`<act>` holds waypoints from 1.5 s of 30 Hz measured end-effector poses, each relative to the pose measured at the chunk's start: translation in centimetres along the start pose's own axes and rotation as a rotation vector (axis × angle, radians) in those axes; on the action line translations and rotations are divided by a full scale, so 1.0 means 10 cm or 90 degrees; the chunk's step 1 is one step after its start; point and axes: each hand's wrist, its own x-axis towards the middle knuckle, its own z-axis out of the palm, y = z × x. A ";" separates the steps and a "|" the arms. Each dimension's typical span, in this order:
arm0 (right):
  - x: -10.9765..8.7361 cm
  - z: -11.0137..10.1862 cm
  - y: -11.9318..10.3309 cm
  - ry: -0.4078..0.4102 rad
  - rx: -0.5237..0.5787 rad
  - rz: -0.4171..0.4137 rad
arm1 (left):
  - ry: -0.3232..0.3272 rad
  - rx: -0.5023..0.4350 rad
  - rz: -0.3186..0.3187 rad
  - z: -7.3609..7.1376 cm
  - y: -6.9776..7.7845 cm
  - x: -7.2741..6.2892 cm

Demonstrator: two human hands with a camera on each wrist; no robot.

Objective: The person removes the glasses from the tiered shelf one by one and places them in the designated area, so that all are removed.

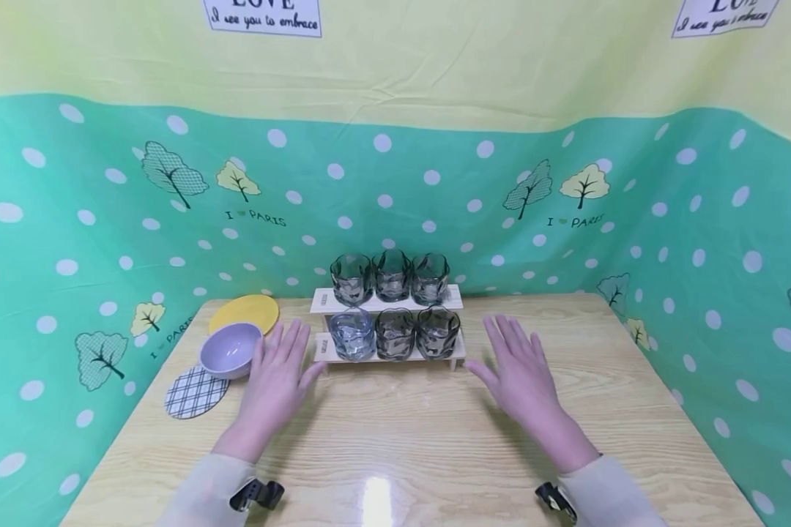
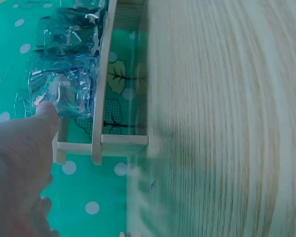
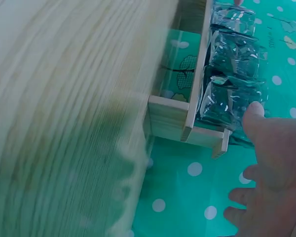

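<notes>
Both hands hover over the wooden table (image 1: 409, 439), one on each side of a two-tier wooden rack (image 1: 385, 359), holding nothing. My left hand (image 1: 278, 377) has straight, spread fingers beside the purple bowl (image 1: 231, 351); whether they touch I cannot tell. Fingers straight too, my right hand (image 1: 521, 373) is right of the rack. Dark grey glasses stand on both tiers, among them an upper one (image 1: 352, 279) and a lower one (image 1: 438, 333). At the lower left is a bluish glass (image 1: 352, 335). Each wrist view shows a thumb in front of the nearest glass (image 2: 64, 89), (image 3: 227, 101).
Behind the purple bowl lies a yellow round mat (image 1: 253, 311). A checked round coaster (image 1: 196, 393) lies in front of it, partly under the bowl's outline. A green dotted cloth (image 1: 422, 190) hangs behind and beside the table.
</notes>
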 end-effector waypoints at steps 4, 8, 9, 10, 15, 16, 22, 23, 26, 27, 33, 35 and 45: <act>0.03 0.01 -0.04 0.013 0.022 -0.006 | -0.009 -0.037 -0.020 0.01 0.01 0.02; 0.08 0.03 -0.08 0.020 0.048 -0.008 | -0.025 -0.079 -0.040 0.03 0.02 0.04; 0.09 0.03 -0.09 0.021 0.054 -0.008 | -0.026 -0.090 -0.045 0.04 0.01 0.05; 0.10 0.04 -0.09 0.023 0.060 -0.008 | -0.027 -0.099 -0.048 0.05 0.01 0.05; 0.17 0.10 -0.13 0.024 0.094 -0.005 | -0.035 -0.138 -0.064 0.12 0.01 0.08; 0.18 0.11 -0.14 0.023 0.103 -0.005 | -0.035 -0.144 -0.066 0.13 0.01 0.08; 0.25 0.13 -0.20 0.016 0.151 0.005 | -0.031 -0.191 -0.083 0.19 0.00 0.08; 0.26 0.13 -0.21 0.014 0.159 0.011 | -0.031 -0.200 -0.087 0.20 0.00 0.08; 0.28 0.14 -0.23 0.006 0.185 0.033 | -0.028 -0.220 -0.101 0.24 -0.01 0.08; 0.29 0.14 -0.24 0.003 0.197 0.041 | -0.029 -0.224 -0.104 0.26 -0.02 0.09; 0.34 0.19 -0.29 -0.014 0.253 0.070 | -0.038 -0.275 -0.137 0.36 -0.05 0.08; 0.35 0.21 -0.30 -0.015 0.270 0.073 | -0.041 -0.300 -0.151 0.38 -0.06 0.07; 0.41 0.23 -0.33 -0.021 0.334 0.085 | -0.035 -0.373 -0.169 0.51 -0.09 0.06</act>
